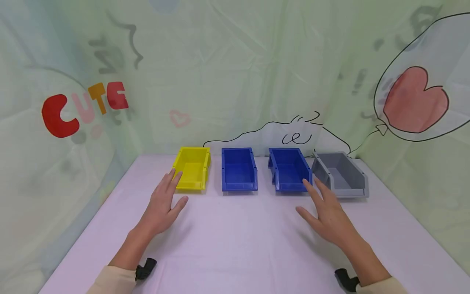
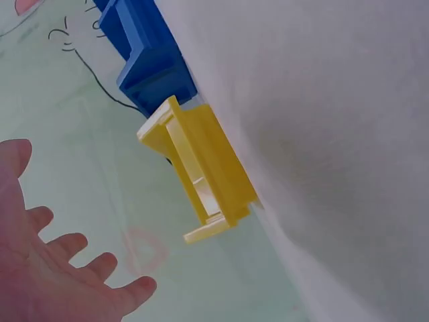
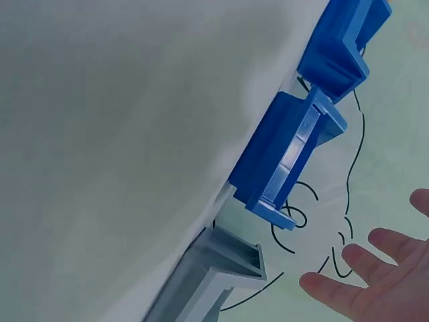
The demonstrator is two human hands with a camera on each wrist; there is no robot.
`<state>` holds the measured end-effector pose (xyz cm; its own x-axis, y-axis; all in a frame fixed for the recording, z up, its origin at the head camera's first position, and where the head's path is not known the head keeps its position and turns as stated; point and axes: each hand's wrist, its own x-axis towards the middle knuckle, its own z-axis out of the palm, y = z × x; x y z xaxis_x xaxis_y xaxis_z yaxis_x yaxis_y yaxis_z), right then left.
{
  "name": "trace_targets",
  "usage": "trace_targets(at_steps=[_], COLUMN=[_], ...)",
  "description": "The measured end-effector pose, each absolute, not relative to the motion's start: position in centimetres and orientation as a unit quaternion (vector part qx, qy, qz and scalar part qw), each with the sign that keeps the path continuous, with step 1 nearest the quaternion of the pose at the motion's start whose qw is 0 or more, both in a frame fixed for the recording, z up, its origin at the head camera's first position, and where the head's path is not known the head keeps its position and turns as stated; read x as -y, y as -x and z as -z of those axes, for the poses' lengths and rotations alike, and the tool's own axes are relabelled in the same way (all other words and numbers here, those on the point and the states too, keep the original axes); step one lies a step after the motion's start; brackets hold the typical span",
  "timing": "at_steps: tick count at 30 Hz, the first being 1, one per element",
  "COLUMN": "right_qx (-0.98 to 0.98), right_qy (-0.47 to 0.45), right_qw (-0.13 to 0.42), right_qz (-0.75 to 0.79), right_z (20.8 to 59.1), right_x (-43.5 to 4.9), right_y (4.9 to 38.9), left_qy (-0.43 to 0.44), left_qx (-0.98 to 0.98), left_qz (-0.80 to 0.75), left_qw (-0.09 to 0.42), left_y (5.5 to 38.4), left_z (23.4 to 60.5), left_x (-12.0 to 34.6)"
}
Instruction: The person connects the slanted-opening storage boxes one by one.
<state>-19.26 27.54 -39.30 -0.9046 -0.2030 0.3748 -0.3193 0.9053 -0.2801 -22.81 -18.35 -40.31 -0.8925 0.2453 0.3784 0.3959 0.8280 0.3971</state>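
Across the middle of the head view stand four open-topped plastic bins in a row: one yellow bin (image 1: pixel 191 166), two blue bins (image 1: pixel 238 167) and one grey bin (image 1: pixel 345 173), on a pale cloth-covered table (image 1: pixel 235 232). Below them, the left hand (image 1: pixel 160 208) and right hand (image 1: pixel 328 214) are released with fingers spread, the left hiding part of the yellow bin's edge, the right hiding bits of the second blue bin and the grey bin. Behind hangs a wrinkled, pale-green curtain (image 1: pixel 235 73) printed with chunky letters (image 1: pixel 50 116) at upper left and a rounded balloon (image 1: pixel 448 53) at upper right.
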Motion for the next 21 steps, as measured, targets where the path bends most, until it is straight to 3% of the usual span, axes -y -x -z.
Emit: trace_targets(at_steps=[11,21], right_qx=[0.947,0.945], right_qy=[-0.119,-0.101], right_qw=[0.157,0.147], right_qz=[-0.253,-0.274], right_z=[39.4,39.8], right_x=[-26.4,-25.7], right_y=[20.4,21.6], left_qy=[0.147,0.088], left_qx=[0.917,0.902], left_qz=[0.335,0.405], left_qw=[0.161,0.118], left_y=[24.4,26.0], left_z=[40.3,41.4], left_x=[19.5,21.1])
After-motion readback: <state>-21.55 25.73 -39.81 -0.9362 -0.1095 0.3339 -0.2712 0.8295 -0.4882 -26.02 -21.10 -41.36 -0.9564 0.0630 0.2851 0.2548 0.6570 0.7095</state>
